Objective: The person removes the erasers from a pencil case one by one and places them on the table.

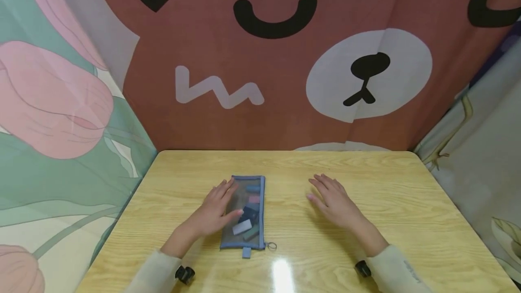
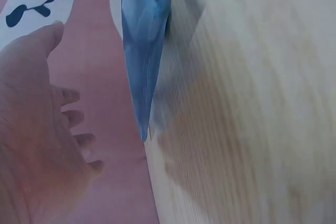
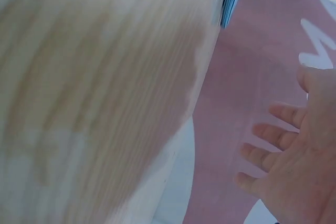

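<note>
A blue-edged mesh zip pouch (image 1: 240,184) lies flat on the wooden table, its zipper along the right side. Several small blocks, white, pink, blue and green, show through the mesh; what they are I cannot tell. My left hand (image 1: 213,209) hovers above the pouch's left side with its fingers extended, holding nothing. In the left wrist view the pouch's blue end (image 2: 144,40) stands apart from that hand. My right hand (image 1: 338,202) is over the table to the right of the pouch, fingers extended and nothing in them. The right wrist view shows its fingers spread (image 3: 281,132).
The light wooden table (image 1: 293,166) reaches back to a curtain (image 1: 285,121) with a bear face on it. Floral curtains hang at the left (image 1: 53,171) and right (image 1: 480,148). A metal ring (image 1: 272,246) hangs from the pouch's zip, and a blue tab (image 1: 246,252) sticks out below.
</note>
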`<move>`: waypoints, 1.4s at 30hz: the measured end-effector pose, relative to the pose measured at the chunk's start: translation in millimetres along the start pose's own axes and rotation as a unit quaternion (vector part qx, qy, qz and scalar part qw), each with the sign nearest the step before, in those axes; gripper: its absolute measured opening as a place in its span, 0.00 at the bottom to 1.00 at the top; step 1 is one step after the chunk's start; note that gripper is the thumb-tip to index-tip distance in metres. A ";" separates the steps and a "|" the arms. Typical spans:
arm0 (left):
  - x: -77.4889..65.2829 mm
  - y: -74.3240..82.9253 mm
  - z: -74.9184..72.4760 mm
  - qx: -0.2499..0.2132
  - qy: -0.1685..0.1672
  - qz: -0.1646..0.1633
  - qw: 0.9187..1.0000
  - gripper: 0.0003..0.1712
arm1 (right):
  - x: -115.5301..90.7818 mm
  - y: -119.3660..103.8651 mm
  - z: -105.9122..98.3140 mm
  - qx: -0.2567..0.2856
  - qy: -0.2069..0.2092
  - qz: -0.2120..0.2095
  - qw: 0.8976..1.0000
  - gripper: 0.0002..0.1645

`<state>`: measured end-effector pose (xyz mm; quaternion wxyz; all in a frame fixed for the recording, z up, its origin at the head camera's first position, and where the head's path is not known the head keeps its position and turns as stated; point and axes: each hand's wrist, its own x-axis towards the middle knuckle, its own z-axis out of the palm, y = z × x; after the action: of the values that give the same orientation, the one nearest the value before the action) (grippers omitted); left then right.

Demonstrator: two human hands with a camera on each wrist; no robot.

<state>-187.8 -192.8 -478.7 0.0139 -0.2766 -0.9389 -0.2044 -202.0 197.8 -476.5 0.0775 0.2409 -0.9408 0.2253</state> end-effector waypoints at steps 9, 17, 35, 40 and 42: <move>-1.3 17.8 9.3 -0.002 -0.031 0.026 0.999 0.46 | 3.6 -19.4 11.5 0.001 -0.006 -0.031 1.000 0.30; -2.0 27.8 13.2 0.010 -0.059 0.029 0.998 0.46 | 7.1 -36.4 15.7 -0.010 -0.046 -0.045 0.998 0.30; 0.4 33.3 24.7 0.023 -0.085 0.006 0.996 0.44 | 8.8 -62.9 24.6 -0.024 -0.098 -0.106 0.989 0.29; 1.8 32.8 27.3 0.026 -0.093 0.014 0.995 0.44 | 8.9 -71.5 27.2 -0.020 -0.124 -0.118 0.985 0.29; 2.0 32.4 28.6 0.027 -0.095 0.018 0.995 0.44 | 9.0 -73.7 29.2 -0.016 -0.138 -0.120 0.983 0.29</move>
<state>-170.1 -155.9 -492.4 -0.0642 -0.3109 -0.9361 -0.1513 -174.9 123.0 -471.6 -0.0230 0.3797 -0.9102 0.1638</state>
